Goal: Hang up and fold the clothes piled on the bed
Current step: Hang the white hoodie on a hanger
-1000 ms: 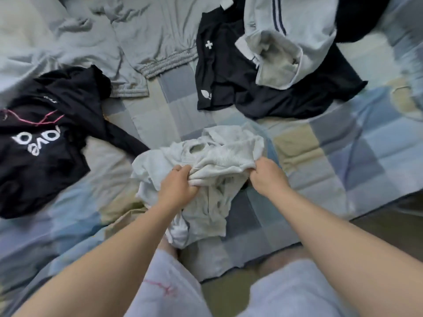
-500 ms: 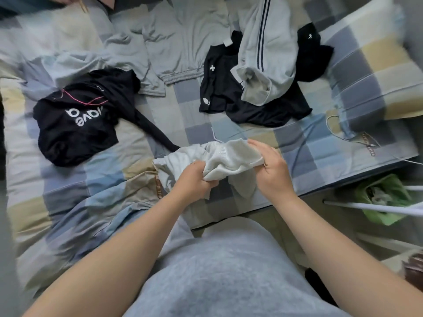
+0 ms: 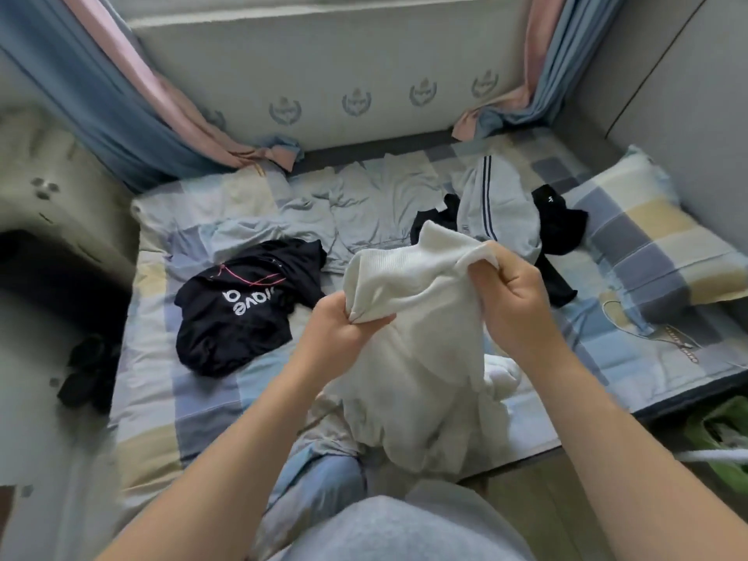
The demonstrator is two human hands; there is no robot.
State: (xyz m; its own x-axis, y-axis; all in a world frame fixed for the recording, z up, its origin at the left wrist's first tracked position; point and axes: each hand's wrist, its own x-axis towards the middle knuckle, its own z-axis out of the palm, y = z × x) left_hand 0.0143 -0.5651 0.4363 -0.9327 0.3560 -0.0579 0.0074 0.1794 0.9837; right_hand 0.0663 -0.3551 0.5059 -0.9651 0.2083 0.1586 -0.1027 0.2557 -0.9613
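Where the hands meet: white garment, lifted over the near edge of the bed, its lower part hanging down to the sheet.
Left hand: fingers clenched round a bunched fold of the white garment.
Right hand: fingers pinching its upper edge.
Black top: white lettering, lying on the bed left of the hands.
Farther clothes: grey striped garment over a black garment; pale grey trousers spread behind.
Pillow: far right.

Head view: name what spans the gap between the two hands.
A white ribbed knit garment spans it in the head view; the left hand grips one bunched edge, the right hand another, and the rest hangs below them.
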